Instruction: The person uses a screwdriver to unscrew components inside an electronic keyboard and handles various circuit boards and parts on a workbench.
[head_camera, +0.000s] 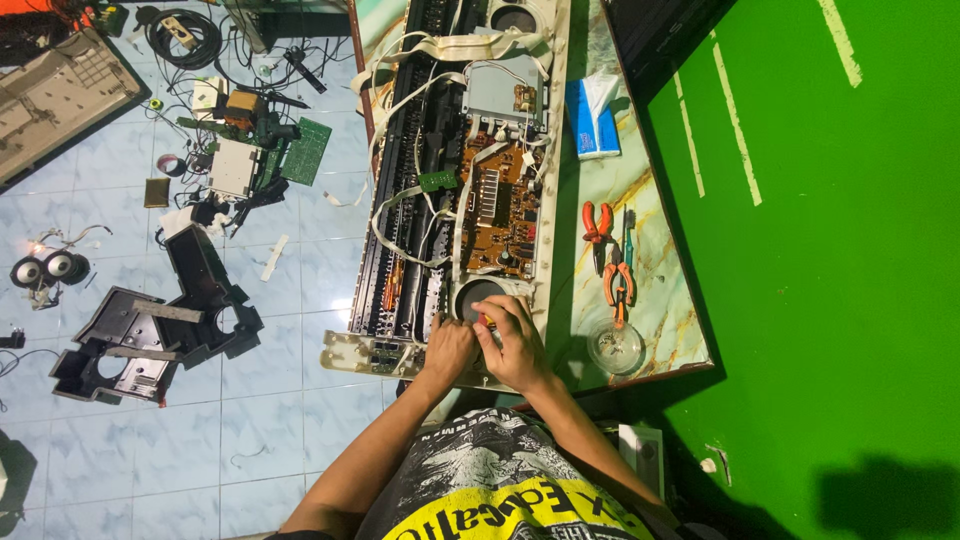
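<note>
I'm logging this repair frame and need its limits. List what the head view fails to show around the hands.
- Tool tip: the right hand covers all but a red bit of the tool.
- Speaker: its near part lies under both hands.
- Left hand: its fingertips are hidden, so their contact is unclear.
- Glass dish: contents too small to identify.
- Opened keyboard case: its far end is cut off by the top edge.

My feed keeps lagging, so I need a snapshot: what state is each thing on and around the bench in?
Keyboard chassis: opened, boards and ribbon cables exposed.
Round speaker: seated in the chassis, partly covered by the hands.
Left hand: resting on the chassis edge.
Right hand: closed on a red-handled tool.
Pliers: lying on the table, unheld.
Glass dish: upright, contents unclear.
Black housing: detached, on the floor.
</note>
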